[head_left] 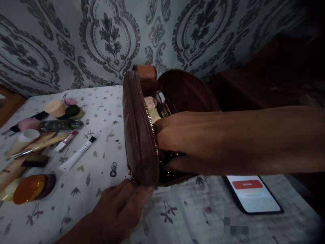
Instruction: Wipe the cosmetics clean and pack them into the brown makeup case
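Observation:
A brown zippered bag stands on the patterned cloth, its lid folded back to the right. My right hand reaches into it from the right. The fingers are down among the contents and hidden, so what they touch does not show. Inside, beside that hand, are a small round container with a clear lid and a pale yellow item. With its fingers closed at the bag's near bottom corner, by the zipper end, my left hand grips the bag.
Cosmetics lie spread at the left: a dark green bottle, a white tube with black cap, an orange jar and several brushes and tubes. A lit phone rests at the right. Behind stands a patterned wall.

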A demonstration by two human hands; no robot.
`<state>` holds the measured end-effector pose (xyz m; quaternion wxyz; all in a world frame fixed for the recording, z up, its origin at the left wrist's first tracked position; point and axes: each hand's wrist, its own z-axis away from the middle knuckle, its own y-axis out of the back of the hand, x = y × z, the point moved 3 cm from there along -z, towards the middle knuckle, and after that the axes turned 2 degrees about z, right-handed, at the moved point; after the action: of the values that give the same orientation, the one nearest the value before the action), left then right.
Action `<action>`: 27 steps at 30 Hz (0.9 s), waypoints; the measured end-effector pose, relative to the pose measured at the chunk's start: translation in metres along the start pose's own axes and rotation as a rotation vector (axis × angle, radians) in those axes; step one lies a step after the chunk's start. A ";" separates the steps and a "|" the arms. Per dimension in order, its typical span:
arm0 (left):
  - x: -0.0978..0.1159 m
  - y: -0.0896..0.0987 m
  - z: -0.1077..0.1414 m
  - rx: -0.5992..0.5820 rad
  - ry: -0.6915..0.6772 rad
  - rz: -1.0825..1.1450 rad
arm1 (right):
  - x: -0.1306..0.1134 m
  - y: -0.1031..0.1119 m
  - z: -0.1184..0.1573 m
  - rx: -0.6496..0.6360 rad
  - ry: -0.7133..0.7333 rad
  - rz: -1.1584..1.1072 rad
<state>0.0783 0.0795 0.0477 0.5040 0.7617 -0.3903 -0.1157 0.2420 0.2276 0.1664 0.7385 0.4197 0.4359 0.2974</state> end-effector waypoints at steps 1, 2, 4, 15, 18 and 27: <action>0.000 0.000 0.000 0.005 0.000 0.011 | -0.002 0.000 0.000 -0.044 0.003 -0.011; 0.000 0.000 0.000 0.008 0.000 0.015 | -0.003 0.000 -0.001 -0.080 -0.002 -0.019; 0.000 0.000 -0.001 -0.004 0.004 0.008 | -0.006 0.000 -0.004 -0.109 -0.028 -0.017; 0.001 -0.001 -0.004 0.017 0.006 0.000 | -0.002 0.000 0.006 0.040 -0.056 0.013; 0.001 0.000 -0.005 0.013 -0.005 -0.029 | 0.001 -0.002 0.006 0.079 -0.058 0.018; -0.001 0.003 -0.007 -0.003 0.015 0.013 | 0.010 -0.003 0.011 0.130 -0.021 0.025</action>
<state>0.0801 0.0841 0.0530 0.5091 0.7592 -0.3912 -0.1073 0.2563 0.2306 0.1621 0.7103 0.4755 0.4413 0.2732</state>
